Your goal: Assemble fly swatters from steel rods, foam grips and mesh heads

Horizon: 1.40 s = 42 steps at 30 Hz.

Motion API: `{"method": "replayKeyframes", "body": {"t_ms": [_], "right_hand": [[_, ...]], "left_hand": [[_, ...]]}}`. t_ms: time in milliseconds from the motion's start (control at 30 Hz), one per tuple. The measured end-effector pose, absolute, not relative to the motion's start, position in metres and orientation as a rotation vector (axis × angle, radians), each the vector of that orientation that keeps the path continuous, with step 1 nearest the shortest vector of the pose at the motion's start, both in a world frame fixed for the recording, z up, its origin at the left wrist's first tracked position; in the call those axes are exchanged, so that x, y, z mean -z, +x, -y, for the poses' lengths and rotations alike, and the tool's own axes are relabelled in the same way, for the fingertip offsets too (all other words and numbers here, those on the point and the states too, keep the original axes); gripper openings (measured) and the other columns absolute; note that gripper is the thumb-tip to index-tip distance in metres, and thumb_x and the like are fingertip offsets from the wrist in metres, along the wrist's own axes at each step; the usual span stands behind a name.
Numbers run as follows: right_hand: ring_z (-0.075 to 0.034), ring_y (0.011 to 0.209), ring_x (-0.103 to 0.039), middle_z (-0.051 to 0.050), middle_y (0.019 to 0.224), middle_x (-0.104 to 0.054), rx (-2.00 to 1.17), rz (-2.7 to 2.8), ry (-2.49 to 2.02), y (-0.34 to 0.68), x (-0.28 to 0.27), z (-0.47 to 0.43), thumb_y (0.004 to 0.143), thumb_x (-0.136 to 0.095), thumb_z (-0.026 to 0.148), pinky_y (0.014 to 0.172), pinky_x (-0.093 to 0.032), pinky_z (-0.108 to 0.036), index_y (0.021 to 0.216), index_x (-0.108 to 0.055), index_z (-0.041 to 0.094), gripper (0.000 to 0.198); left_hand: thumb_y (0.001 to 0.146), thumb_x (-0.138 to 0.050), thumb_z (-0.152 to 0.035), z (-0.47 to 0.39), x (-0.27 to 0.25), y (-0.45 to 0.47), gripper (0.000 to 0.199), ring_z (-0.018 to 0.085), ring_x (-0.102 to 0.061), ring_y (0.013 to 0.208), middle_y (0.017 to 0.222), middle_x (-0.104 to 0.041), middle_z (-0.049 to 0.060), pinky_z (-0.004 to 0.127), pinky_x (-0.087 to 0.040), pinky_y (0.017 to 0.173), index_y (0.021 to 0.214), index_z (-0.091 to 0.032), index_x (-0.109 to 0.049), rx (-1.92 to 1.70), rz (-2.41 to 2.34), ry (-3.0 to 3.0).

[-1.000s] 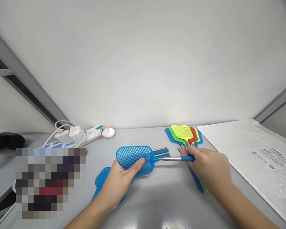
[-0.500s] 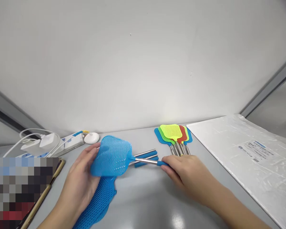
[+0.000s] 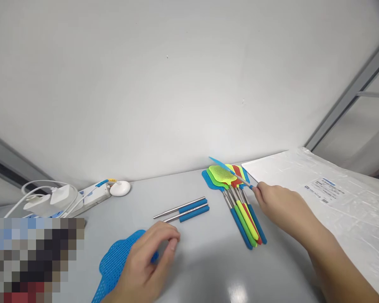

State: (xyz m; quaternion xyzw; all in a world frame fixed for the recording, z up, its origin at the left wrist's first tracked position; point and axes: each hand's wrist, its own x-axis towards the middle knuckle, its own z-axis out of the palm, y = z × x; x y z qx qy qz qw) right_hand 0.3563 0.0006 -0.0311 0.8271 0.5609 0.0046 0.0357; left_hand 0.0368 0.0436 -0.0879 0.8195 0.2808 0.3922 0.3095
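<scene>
My right hand [image 3: 276, 206] grips the blue handle of a blue fly swatter [image 3: 221, 164], its head seen nearly edge-on. This swatter is tilted over a fanned pile of fly swatters [image 3: 219, 173] in blue, green, yellow-green and red, whose handles point toward me. My left hand [image 3: 145, 263] is empty, its fingers loosely curled and the thumb a little apart. It hovers by loose blue mesh swatter heads [image 3: 116, 259], hiding part of them. Just beyond its fingers lie two metal rods with blue grips [image 3: 193, 213], side by side.
At the right, a large white wrapped sheet [image 3: 281, 168] with a printed label covers the tabletop. A power strip [image 3: 96, 194] with white plugs and cables stands at the back left, beside a round white device [image 3: 120, 188]. A pixelated area fills the lower left corner.
The right hand has carried the blue swatter rightward over the pile. The left hand has let go of its head and moved right, near the rods.
</scene>
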Motion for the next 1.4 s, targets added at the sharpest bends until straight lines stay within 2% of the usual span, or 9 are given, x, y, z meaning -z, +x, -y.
{"method": "replayKeyframes", "body": {"t_ms": [133,300,467,667,1133,1400], "right_hand": [[-0.027,0.068,-0.065,-0.013,0.075,-0.066,0.05,-1.703,2.514,0.35,0.039,-0.002,0.1,-0.024,0.029,0.055,-0.032,-0.032,0.086,-0.057,0.017,0.039],[-0.027,0.07,-0.066,-0.013,0.075,-0.066,0.144,-1.722,2.501,0.343,0.042,-0.002,0.098,-0.028,0.027,0.055,-0.034,-0.032,0.08,-0.06,0.016,0.039],[-0.024,0.069,-0.065,-0.012,0.077,-0.068,0.254,-1.749,2.488,0.343,0.044,-0.006,0.095,-0.032,0.032,0.054,-0.035,-0.03,0.072,-0.062,0.018,0.04],[-0.021,0.069,-0.064,-0.009,0.078,-0.068,0.309,-1.767,2.482,0.349,0.048,-0.007,0.095,-0.033,0.035,0.054,-0.032,-0.028,0.073,-0.062,0.018,0.04],[-0.021,0.066,-0.062,-0.007,0.075,-0.066,0.328,-1.85,2.451,0.356,0.05,-0.005,0.097,-0.029,0.039,0.053,-0.029,-0.029,0.071,-0.058,0.02,0.043],[-0.021,0.066,-0.062,-0.008,0.076,-0.066,0.318,-1.813,2.481,0.359,0.054,-0.008,0.098,-0.029,0.039,0.053,-0.029,-0.028,0.079,-0.057,0.02,0.039]], "left_hand": [[0.084,-0.053,-0.004,-0.039,0.083,0.039,0.033,0.019,-0.057,0.077,0.086,-0.063,0.004,0.031,-0.046,0.071,0.108,-0.025,-0.055,-0.912,-0.509,2.472],[0.086,-0.05,-0.003,-0.036,0.08,0.04,0.029,0.019,-0.054,0.073,0.08,-0.061,0.004,0.032,-0.042,0.066,0.106,-0.023,-0.053,-0.946,-0.466,2.583],[0.087,-0.048,-0.005,-0.035,0.078,0.041,0.025,0.018,-0.053,0.067,0.074,-0.06,0.003,0.032,-0.04,0.062,0.104,-0.022,-0.055,-0.969,-0.463,2.632],[0.086,-0.048,-0.005,-0.034,0.075,0.044,0.023,0.017,-0.05,0.062,0.069,-0.056,0.002,0.03,-0.038,0.058,0.1,-0.021,-0.056,-0.929,-0.424,2.666],[0.087,-0.048,-0.003,-0.042,0.087,0.038,0.029,0.017,-0.047,0.065,0.071,-0.052,0.001,0.029,-0.037,0.061,0.108,-0.022,-0.053,-0.846,-0.472,2.627],[0.089,-0.048,-0.003,-0.043,0.087,0.039,0.026,0.015,-0.047,0.066,0.071,-0.052,0.0,0.028,-0.038,0.062,0.107,-0.021,-0.055,-0.876,-0.488,2.62]]}}
